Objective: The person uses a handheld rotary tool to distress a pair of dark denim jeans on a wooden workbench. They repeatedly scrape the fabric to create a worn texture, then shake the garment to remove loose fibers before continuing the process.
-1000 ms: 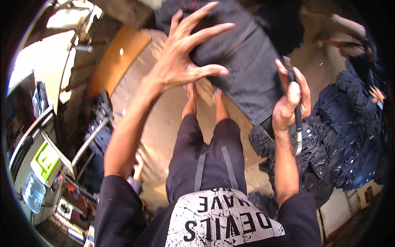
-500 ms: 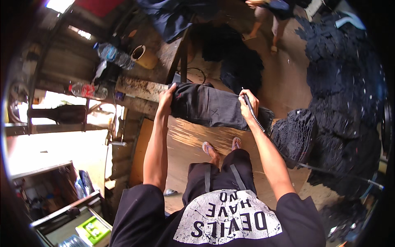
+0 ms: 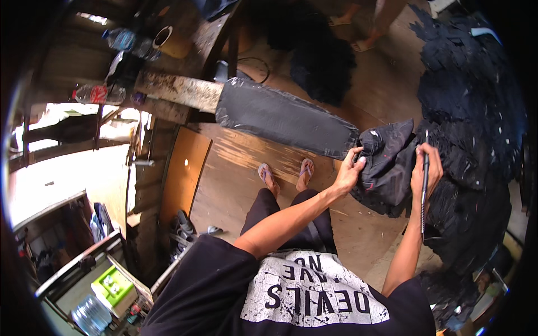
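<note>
"Crumpled black cloth garment (image 3: pixel 388 171) was bunched up between both hands, right at the near-right end of a long flat board with a dark grey covering (image 3: pixel 286 120). Anyone catch what each hand was doing?"

"Yep. Left hand (image 3: pixel 347 176) was pinched narrow, thumb and fingers on the garment's left edge, just beside the board's tip. Right hand (image 3: pixel 431 169) was wrapped around a slim black pen-shaped tool with a ridged lower part (image 3: pixel 424 204), thin tip pointing away from the body. That hand sat at the cloth's right edge, but I couldn't tell if its fingers had some fabric too, tbh."

"Was the garment touching the board?"

"Looked like its upper left corner met the end of it, though the fingers hid part of that spot."

"And the stuff around it?"

"Big heap of dark cloth pieces (image 3: pixel 468 112) lay just past the right hand. Weathered pale wooden beam (image 3: pixel 179 88) met the board's far left end. Way off at lower left, a lime-green plastic tray (image 3: pixel 102 278) sat near a large clear bluish bottle (image 3: pixel 89 315)."
</note>
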Demonstrator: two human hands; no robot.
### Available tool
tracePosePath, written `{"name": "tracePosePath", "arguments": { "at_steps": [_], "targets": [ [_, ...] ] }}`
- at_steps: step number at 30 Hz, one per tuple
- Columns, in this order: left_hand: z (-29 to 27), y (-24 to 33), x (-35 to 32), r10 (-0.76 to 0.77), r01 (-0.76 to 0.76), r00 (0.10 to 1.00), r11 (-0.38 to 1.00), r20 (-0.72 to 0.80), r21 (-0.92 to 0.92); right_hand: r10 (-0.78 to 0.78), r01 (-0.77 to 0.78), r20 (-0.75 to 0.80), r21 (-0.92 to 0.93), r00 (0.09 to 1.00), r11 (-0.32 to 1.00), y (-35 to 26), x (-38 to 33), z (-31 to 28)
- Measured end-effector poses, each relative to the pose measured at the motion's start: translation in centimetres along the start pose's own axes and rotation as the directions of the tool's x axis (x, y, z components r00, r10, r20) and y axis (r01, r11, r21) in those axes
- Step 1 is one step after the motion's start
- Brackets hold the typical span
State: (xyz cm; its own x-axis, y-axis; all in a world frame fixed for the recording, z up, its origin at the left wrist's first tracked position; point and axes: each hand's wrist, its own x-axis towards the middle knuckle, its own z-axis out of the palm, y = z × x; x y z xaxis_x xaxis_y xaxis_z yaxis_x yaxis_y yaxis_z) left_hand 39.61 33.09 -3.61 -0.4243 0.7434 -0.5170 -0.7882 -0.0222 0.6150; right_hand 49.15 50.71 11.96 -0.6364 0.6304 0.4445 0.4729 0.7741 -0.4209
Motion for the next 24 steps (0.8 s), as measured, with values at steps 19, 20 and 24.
{"name": "tracePosePath", "arguments": {
  "at_steps": [19, 20, 24],
  "targets": [
    [-5.0, 6.9, -6.2, 0.197, -0.632, 0.775, 0.223, 0.601, 0.742, 0.532, -0.532, -0.019, -0.030, 0.847, 0.846, -14.2, -25.5, 0.5],
    [-5.5, 7.0, -6.0, 0.162, -0.594, 0.803, 0.137, 0.574, 0.793, 0.558, -0.557, -0.012, -0.078, 0.830, 0.827, -14.4, -26.1, -0.3],
    [-10.0, 5.5, -3.7, -0.058, -0.384, 0.920, 0.061, 0.387, 0.921, 0.571, -0.569, 0.082, -0.054, 0.817, 0.821, -15.3, -28.5, 0.4]
  ]
}}
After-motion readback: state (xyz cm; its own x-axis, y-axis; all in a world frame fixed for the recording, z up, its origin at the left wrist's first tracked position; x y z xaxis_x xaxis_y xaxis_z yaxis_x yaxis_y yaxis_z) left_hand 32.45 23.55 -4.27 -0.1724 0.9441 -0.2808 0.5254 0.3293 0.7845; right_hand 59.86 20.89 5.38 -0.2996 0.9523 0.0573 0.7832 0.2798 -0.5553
